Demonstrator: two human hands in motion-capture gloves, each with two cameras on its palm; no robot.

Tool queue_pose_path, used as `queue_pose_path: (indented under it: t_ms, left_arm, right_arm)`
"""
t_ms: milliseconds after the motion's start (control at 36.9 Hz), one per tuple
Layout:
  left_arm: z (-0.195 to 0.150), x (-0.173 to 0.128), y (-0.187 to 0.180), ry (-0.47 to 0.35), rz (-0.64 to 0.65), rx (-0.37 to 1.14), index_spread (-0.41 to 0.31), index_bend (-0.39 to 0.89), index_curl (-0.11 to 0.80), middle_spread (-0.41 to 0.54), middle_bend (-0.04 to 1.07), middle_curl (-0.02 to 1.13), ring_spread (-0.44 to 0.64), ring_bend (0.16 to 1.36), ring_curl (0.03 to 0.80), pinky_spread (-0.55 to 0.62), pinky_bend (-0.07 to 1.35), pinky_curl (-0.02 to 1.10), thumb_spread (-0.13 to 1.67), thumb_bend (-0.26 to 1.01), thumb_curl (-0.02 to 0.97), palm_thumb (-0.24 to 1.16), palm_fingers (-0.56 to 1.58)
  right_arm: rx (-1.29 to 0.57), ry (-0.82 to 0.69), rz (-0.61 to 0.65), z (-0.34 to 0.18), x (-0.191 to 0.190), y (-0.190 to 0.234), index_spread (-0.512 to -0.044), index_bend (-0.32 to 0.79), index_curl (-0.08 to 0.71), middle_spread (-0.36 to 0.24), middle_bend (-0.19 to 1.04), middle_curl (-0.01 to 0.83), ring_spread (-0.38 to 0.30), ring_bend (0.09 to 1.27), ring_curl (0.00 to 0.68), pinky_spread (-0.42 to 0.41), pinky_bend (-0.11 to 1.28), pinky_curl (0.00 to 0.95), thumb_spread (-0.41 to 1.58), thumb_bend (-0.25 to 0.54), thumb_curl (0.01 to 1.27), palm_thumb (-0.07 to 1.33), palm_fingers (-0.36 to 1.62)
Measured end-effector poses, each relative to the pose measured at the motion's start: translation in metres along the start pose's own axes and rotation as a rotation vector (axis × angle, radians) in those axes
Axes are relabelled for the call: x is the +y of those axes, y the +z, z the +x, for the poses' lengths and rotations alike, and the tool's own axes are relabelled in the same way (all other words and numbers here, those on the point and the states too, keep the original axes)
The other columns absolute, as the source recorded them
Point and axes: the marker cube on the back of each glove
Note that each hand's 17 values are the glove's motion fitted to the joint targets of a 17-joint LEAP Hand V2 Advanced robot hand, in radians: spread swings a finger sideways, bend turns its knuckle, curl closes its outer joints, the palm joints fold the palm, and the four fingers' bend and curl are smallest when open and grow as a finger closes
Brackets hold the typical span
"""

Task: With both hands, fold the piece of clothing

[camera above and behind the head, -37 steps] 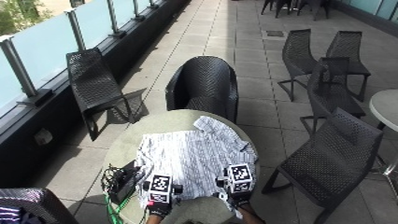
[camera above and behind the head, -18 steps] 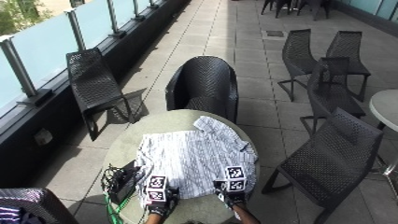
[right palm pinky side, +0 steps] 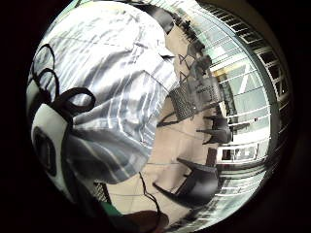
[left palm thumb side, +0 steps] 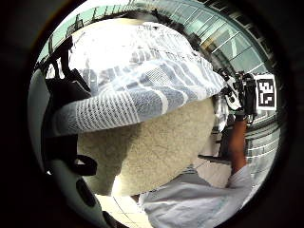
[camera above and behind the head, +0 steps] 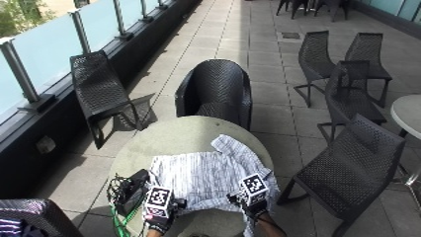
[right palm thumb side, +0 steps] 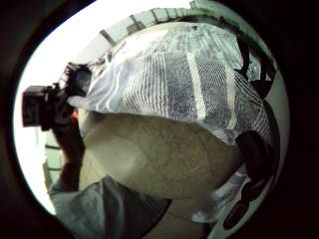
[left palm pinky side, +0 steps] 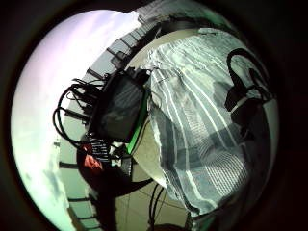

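From above, our left hand [camera above and behind the head: 158, 223] and right hand [camera above and behind the head: 255, 207] have drawn back, each pinching the striped shirt's [camera above and behind the head: 204, 175] near hem on the round table [camera above and behind the head: 171, 140]. Palm views show the lifted hem above stone tabletop; black chairs [camera above and behind the head: 217, 91] stand around.

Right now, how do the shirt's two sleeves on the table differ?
The right sleeve angles out across the round table toward its far right edge, spread flat and plain to see. The left sleeve lies close against the striped shirt, barely sticking out, beside the black device. Both carry the shirt's stripes and rest on the tabletop.
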Motion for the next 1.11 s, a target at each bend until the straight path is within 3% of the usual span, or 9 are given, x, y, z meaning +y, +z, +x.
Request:
queue_pose_path:
  t_ms: [108,217,434,624,759,868,895,976,1112]
  left_arm:
    - [-0.009,-0.015,-0.043,0.019,-0.101,0.004,-0.307,0.26,0.367,-0.323,0.39,0.44,-0.34,0.68,0.362,-0.26,0.45,0.31,1.21,0.12,0.378,0.76,1.3]
    - [-0.02,-0.075,-0.069,-0.064,-0.109,-0.067,-0.323,0.24,0.381,-0.346,0.4,0.45,-0.37,0.76,0.396,-0.29,0.42,0.32,1.22,0.12,0.372,0.78,1.33]
    - [-0.052,-0.232,-0.023,-0.231,0.137,-0.194,-0.339,0.24,0.418,-0.366,0.44,0.48,-0.38,0.86,0.449,-0.31,0.36,0.34,1.29,0.12,0.351,0.8,1.34]
    - [-0.048,-0.253,-0.024,-0.231,0.306,-0.234,-0.348,0.25,0.451,-0.373,0.5,0.51,-0.38,0.89,0.479,-0.32,0.36,0.37,1.33,0.1,0.332,0.81,1.33]
    - [-0.051,-0.237,-0.017,-0.28,0.234,-0.15,-0.345,0.26,0.469,-0.365,0.5,0.52,-0.38,0.88,0.485,-0.31,0.35,0.38,1.35,0.1,0.321,0.81,1.25]
    - [-0.048,-0.219,-0.019,-0.264,0.231,-0.12,-0.251,0.08,0.423,-0.312,0.46,0.53,-0.34,0.75,0.474,-0.14,0.31,0.4,1.35,0.1,0.32,0.83,0.73]
    - [-0.046,-0.215,-0.018,-0.249,0.241,-0.131,-0.228,0.08,0.418,-0.28,0.38,0.52,-0.29,0.71,0.471,-0.09,0.36,0.42,1.34,0.09,0.326,0.84,0.59]
    - [-0.04,-0.205,-0.008,-0.181,0.259,-0.187,-0.189,0.1,0.401,-0.243,0.3,0.5,-0.24,0.68,0.452,0.0,0.4,0.43,1.28,0.08,0.342,0.84,0.54]
    - [-0.025,-0.172,0.043,-0.114,-0.07,-0.178,-0.171,0.12,0.375,-0.231,0.24,0.43,-0.18,0.6,0.375,0.07,0.39,0.39,1.24,0.0,0.338,0.75,0.61]
  right_arm:
    - [-0.12,-0.03,-0.121,0.011,-0.023,-0.047,-0.32,0.11,0.314,-0.232,0.49,0.44,-0.235,0.75,0.415,-0.253,0.49,0.346,1.33,0.215,0.29,0.86,1.42]
    - [-0.178,0.049,-0.122,0.034,-0.098,-0.066,-0.319,0.11,0.308,-0.23,0.51,0.46,-0.235,0.81,0.447,-0.29,0.57,0.378,1.33,0.207,0.28,0.87,1.41]
    - [0.146,0.308,-0.009,0.052,-0.204,-0.073,-0.321,0.15,0.31,-0.219,0.59,0.499,-0.225,0.88,0.489,-0.292,0.69,0.437,1.3,0.153,0.26,0.84,1.39]
    - [0.125,0.319,0.139,0.049,-0.242,-0.019,-0.323,0.2,0.358,-0.21,0.63,0.522,-0.218,0.89,0.504,-0.283,0.68,0.45,1.28,0.105,0.24,0.81,1.38]
    - [0.059,0.471,0.247,0.079,-0.208,-0.035,-0.328,0.15,0.357,-0.214,0.66,0.525,-0.224,0.8,0.48,-0.263,0.61,0.428,1.22,0.077,0.24,0.82,1.21]
    - [-0.128,0.659,0.169,0.089,-0.14,-0.05,-0.332,0.14,0.358,-0.228,0.56,0.494,-0.234,0.69,0.452,-0.168,0.54,0.412,1.15,0.005,0.24,0.75,0.94]
    - [-0.165,0.711,0.141,0.09,-0.122,-0.05,-0.332,0.17,0.368,-0.226,0.52,0.483,-0.222,0.63,0.437,-0.142,0.52,0.407,1.14,-0.02,0.24,0.72,0.85]
    - [-0.147,0.885,0.025,0.106,-0.07,-0.038,-0.331,0.2,0.394,-0.206,0.46,0.467,-0.171,0.52,0.419,-0.072,0.5,0.409,1.13,-0.02,0.24,0.71,0.73]
    - [-0.228,1.072,-0.14,0.137,-0.023,0.01,-0.318,0.07,0.354,-0.125,0.28,0.412,-0.018,0.4,0.374,0.081,0.56,0.411,1.12,-0.07,0.24,0.6,0.37]
